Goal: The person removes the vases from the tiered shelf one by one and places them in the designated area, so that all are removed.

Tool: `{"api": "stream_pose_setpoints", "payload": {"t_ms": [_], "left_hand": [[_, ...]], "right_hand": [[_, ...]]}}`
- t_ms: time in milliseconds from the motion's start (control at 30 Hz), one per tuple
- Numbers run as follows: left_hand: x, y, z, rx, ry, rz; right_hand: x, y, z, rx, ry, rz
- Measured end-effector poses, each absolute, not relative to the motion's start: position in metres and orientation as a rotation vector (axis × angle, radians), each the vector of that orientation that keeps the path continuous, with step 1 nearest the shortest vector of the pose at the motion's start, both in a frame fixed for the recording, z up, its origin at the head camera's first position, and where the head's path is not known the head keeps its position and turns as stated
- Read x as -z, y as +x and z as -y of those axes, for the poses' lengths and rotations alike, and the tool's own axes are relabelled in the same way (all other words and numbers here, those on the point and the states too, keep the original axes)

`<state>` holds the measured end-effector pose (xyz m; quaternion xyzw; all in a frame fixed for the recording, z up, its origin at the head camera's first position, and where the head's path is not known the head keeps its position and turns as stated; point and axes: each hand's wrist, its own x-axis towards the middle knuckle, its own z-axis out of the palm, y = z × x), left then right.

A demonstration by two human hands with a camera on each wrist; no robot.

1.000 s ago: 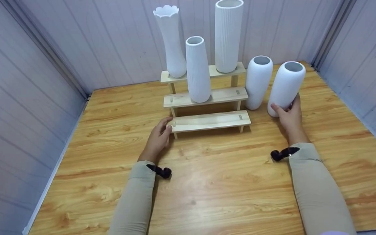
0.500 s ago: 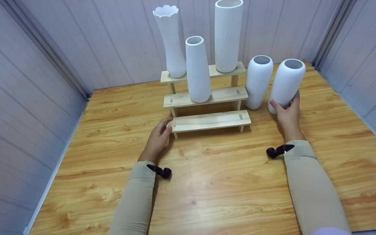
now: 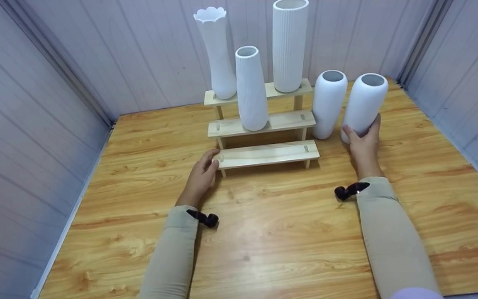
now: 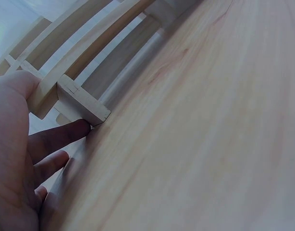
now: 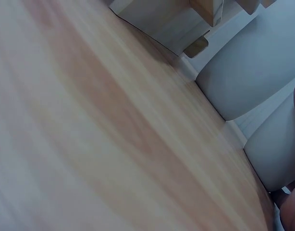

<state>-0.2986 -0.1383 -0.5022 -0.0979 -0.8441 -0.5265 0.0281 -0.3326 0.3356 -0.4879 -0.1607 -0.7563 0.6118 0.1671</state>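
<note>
My right hand (image 3: 365, 145) grips the lower part of a smooth white vase (image 3: 365, 99), thumb on its near left side. The vase stands upright on the tabletop at the right, as the right wrist view also shows. Just left of it is a matching white vase (image 3: 329, 106). My left hand (image 3: 199, 176) holds the left end of the lowest step of a three-step wooden stand (image 3: 268, 154). In the left wrist view the thumb lies against the board's end and a finger (image 4: 66, 134) touches the stand's leg.
A tapered white vase (image 3: 251, 91) stands on the middle step. On the top step are a scalloped-rim vase (image 3: 218, 54) at left and a tall ribbed vase (image 3: 290, 50) at right. Panelled walls (image 3: 139, 50) enclose the wooden table (image 3: 239, 232) behind and on both sides.
My right hand has slid its vase slightly away from me, towards the back wall, with the forearm shifting left. My left hand and the stand have stayed put.
</note>
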Motion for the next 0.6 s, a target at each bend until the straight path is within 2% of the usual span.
{"api": "stream_pose_setpoints", "payload": {"t_ms": [367, 600], "left_hand": [[0.504, -0.2999, 0.1397, 1.636, -0.35, 2.588], [0.5041, -0.3008, 0.1397, 1.645, -0.357, 2.551]], "right_hand": [[0.489, -0.3331, -0.3357, -1.78, -0.397, 2.108], [0.4882, -0.3352, -0.335, -1.831, -0.447, 2.125]]}}
